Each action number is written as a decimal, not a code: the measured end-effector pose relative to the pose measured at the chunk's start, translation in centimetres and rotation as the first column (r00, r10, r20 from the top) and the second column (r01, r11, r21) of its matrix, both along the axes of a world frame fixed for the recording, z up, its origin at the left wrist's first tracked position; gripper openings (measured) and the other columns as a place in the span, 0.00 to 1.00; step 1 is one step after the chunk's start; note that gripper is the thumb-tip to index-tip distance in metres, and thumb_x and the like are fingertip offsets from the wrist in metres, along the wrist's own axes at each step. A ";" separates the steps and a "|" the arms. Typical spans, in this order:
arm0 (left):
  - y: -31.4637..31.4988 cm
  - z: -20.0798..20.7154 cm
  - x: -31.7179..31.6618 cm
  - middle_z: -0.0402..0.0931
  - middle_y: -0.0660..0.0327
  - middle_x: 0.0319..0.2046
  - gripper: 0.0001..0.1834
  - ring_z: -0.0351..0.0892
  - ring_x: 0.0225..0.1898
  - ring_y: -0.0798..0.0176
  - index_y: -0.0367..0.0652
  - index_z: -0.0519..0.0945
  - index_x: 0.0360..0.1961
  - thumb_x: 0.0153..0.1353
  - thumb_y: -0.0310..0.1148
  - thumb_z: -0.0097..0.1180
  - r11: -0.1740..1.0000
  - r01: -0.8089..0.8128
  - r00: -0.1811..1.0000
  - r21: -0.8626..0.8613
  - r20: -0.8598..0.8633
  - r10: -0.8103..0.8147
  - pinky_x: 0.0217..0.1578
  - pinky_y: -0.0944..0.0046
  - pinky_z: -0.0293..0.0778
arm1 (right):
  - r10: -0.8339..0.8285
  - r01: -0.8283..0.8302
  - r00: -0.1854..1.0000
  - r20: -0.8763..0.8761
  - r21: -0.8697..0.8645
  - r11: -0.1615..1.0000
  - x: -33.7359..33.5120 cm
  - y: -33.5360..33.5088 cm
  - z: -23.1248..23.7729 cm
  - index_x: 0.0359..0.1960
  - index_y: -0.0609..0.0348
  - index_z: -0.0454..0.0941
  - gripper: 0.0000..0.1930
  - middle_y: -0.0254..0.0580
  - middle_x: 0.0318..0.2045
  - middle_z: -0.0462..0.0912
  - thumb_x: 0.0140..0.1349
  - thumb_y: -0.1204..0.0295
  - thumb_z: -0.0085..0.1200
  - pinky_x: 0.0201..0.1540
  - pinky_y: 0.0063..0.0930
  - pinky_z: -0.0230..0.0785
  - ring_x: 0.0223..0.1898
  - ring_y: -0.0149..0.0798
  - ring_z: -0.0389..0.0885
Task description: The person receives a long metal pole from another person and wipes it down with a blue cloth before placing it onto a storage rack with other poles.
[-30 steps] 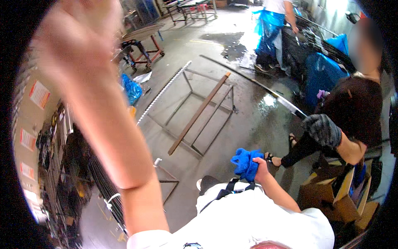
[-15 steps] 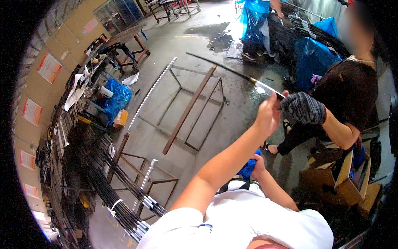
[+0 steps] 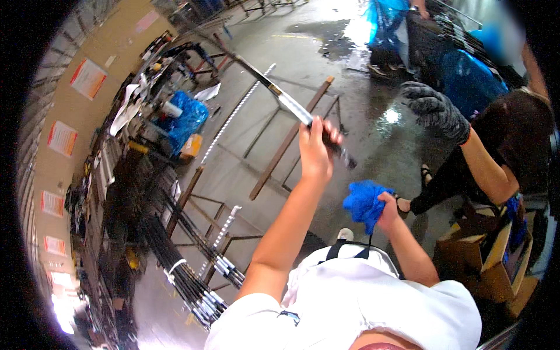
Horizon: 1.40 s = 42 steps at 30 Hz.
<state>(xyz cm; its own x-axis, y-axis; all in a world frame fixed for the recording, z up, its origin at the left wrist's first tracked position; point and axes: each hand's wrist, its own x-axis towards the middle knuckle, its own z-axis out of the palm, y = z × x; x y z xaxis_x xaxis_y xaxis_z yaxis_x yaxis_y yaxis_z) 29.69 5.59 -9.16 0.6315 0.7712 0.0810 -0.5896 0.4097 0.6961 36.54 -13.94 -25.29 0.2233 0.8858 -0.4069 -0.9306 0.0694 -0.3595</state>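
My left hand is raised in front of me, its fingers wrapped round a long thin rod. The rod is black along its far length, with a gold-coloured band, a silver-white section and a dark lower end sticking out past my fingers. It slants away to the upper left. Lower down, my right hand grips a crumpled blue cloth, apart from the rod. At the right, a co-worker's hand in a dark grey knitted glove is in the air, holding nothing that I can see.
Metal frames, one with a brown bar, stand on the floor ahead. A white notched strip runs beside them. Bundled black rods lie at lower left. Open cardboard boxes stand at right, near the co-worker. Another person in blue plastic is farther back.
My left hand has moved left with the rod, away from the co-worker's gloved hand, which was at the rod's end before. My right hand and the blue cloth now show more fully.
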 end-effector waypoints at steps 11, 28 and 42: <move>-3.7 -6.2 -15.7 0.73 0.40 0.27 0.13 0.73 0.29 0.36 0.36 0.66 0.37 0.60 0.36 0.43 0.603 0.338 0.056 0.723 -0.655 0.754 0.30 0.43 0.67 | 0.155 -0.168 0.834 0.530 -0.024 0.986 -13.2 18.1 10.9 0.32 0.59 0.75 0.14 0.30 0.26 0.74 0.58 0.60 0.54 0.35 0.25 0.64 0.30 0.27 0.69; -27.7 -17.4 -46.8 0.69 0.53 0.10 0.25 0.72 0.15 0.46 0.41 0.69 0.12 0.45 0.53 0.59 0.930 0.175 -0.626 0.324 -0.692 0.359 0.18 0.50 0.67 | -0.065 0.121 0.846 0.529 -0.073 0.990 3.1 35.7 17.8 0.20 0.51 0.70 0.16 0.32 0.17 0.70 0.55 0.55 0.55 0.19 0.31 0.63 0.17 0.32 0.68; -24.3 -11.0 -44.0 0.67 0.62 0.12 0.19 0.65 0.18 0.72 0.35 0.76 0.20 0.51 0.44 0.56 0.985 -0.170 -0.195 -0.016 -0.980 -0.050 0.19 0.62 0.64 | 0.195 -0.456 0.885 0.422 0.707 0.540 1.5 44.0 24.4 0.22 0.49 0.70 0.28 0.32 0.15 0.70 0.59 0.39 0.32 0.16 0.28 0.61 0.16 0.32 0.68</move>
<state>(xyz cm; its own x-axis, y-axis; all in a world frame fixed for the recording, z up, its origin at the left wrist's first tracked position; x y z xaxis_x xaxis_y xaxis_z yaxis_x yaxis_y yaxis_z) -14.35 -18.68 -20.12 -0.1763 0.7417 -0.6471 0.7176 0.5469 0.4313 38.02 30.02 -0.89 -0.1693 0.8551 0.4901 -0.8232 0.1507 -0.5473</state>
